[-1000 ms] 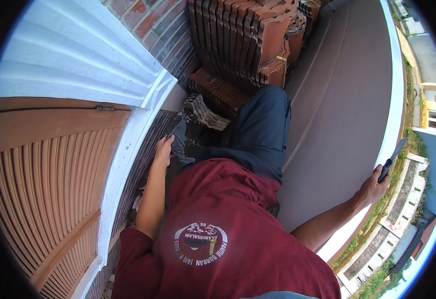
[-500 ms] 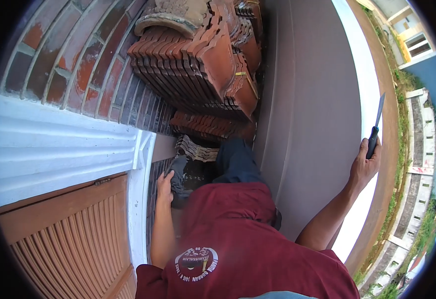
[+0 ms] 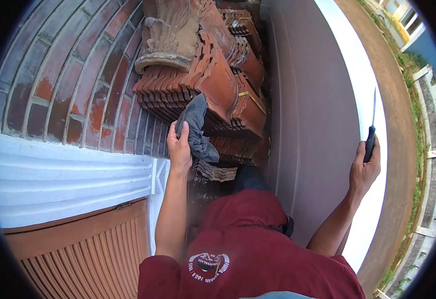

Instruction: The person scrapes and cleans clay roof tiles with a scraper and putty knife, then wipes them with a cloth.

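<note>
My left hand (image 3: 180,147) is closed around a crumpled dark grey cloth (image 3: 195,119), thumb pressed on its near side. The cloth is raised in front of the stacked clay roof tiles (image 3: 218,74) and overlaps their lower front edge in this view. Out to the right, my right hand (image 3: 365,167) grips a thin-bladed tool (image 3: 370,142) by its black handle, which has a blue end near the blade. Its narrow metal blade points upward, seen nearly edge-on over the white top of the low wall (image 3: 350,50).
A brick wall (image 3: 73,74) runs along the left, above white moulding (image 3: 68,164) and a brown slatted wooden shutter (image 3: 93,244). An ornate clay ridge piece (image 3: 168,45) lies on the tiles. More tile pieces (image 3: 215,172) lie low near my legs. Beyond the wall are bare ground and grass.
My left hand has lifted the cloth up and to the right, from low beside the legs to in front of the tiles. The tool in my right hand has turned more edge-on. The view has shifted.
</note>
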`<state>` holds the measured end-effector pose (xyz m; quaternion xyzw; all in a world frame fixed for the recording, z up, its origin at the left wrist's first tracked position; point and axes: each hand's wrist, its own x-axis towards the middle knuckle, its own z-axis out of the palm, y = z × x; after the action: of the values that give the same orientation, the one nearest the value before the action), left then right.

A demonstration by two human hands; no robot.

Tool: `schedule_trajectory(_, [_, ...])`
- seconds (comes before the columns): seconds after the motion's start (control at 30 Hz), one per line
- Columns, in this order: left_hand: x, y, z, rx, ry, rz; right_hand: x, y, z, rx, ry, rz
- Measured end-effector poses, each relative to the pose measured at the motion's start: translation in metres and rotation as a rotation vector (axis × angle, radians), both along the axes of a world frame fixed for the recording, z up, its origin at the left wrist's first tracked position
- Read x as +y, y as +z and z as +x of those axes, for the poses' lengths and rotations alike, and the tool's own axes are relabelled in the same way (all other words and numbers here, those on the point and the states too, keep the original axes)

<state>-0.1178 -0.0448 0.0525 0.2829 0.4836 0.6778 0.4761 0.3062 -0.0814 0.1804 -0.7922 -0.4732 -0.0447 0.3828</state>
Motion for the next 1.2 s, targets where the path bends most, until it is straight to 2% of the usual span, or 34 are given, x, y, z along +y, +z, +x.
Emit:
schedule_trajectory(0.1, [0.045, 0.034, 0.002, 0.062, 0.053, 0.140, 0.002, -0.010, 0.004, -0.214, 0.077, 0.066])
schedule_trajectory(0.2, [0.084, 0.056, 0.008, 0.229, 0.120, 0.248, 0.001, -0.004, 0.001, -0.184, 0.065, -0.013])
schedule_trajectory(0.3, [0.124, 0.064, 0.006, 0.429, 0.180, 0.243, 0.001, -0.004, 0.001, -0.191, 0.059, -0.056])
schedule_trajectory(0.43, [0.176, 0.076, 0.006, 1.216, 0.211, 0.215, 0.001, -0.009, 0.003, -0.222, 0.068, -0.056])
schedule_trajectory(0.57, [0.220, 0.038, -0.003, 1.577, -0.028, 0.362, 0.001, -0.007, 0.002, -0.211, 0.073, -0.081])
schedule_trajectory(0.6, [0.224, 0.029, -0.008, 1.660, -0.145, 0.280, 0.000, -0.006, 0.001, -0.196, 0.069, -0.097])
schedule_trajectory(0.73, [0.223, -0.004, -0.009, 1.793, 0.048, 0.317, 0.000, 0.001, -0.002, -0.140, 0.024, -0.160])
schedule_trajectory(0.93, [0.223, 0.000, -0.007, 1.796, 0.066, 0.326, 0.002, -0.002, 0.000, -0.204, 0.022, -0.125])
schedule_trajectory(1.1, [0.224, -0.002, -0.008, 1.824, 0.094, 0.365, 0.004, 0.007, -0.008, -0.117, -0.014, -0.147])
schedule_trajectory(1.2, [0.225, -0.008, -0.010, 1.794, 0.094, 0.352, 0.005, 0.001, -0.005, -0.157, 0.038, -0.056])
